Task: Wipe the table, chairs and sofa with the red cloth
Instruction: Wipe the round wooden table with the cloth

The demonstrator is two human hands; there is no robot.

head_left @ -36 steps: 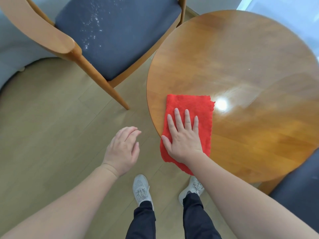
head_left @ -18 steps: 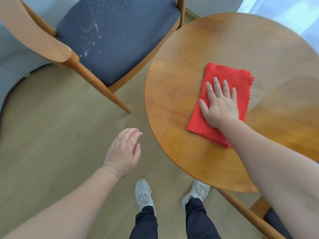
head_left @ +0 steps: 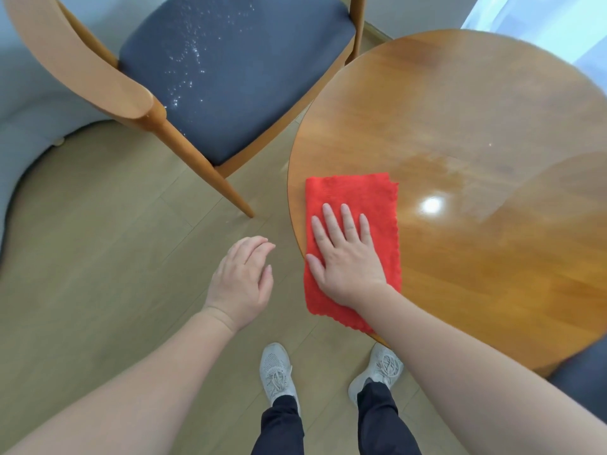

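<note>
Half a second earlier the red cloth (head_left: 354,192) lay farther in on the desk (head_left: 476,126). It had since come back to the near-left rim, its near end overhanging. Right hand (head_left: 346,261) pressed flat on it, fingers (head_left: 330,221) straight, slightly spread. Left hand (head_left: 241,280) hung over the floor (head_left: 98,224), fingers loosely curled, holding nothing. Cloth nubbly, rectangular. Desk round, glossy varnished wood. Chair (head_left: 230,77): wooden frame, dark fabric seat, white specks (head_left: 187,57) scattered.
</note>
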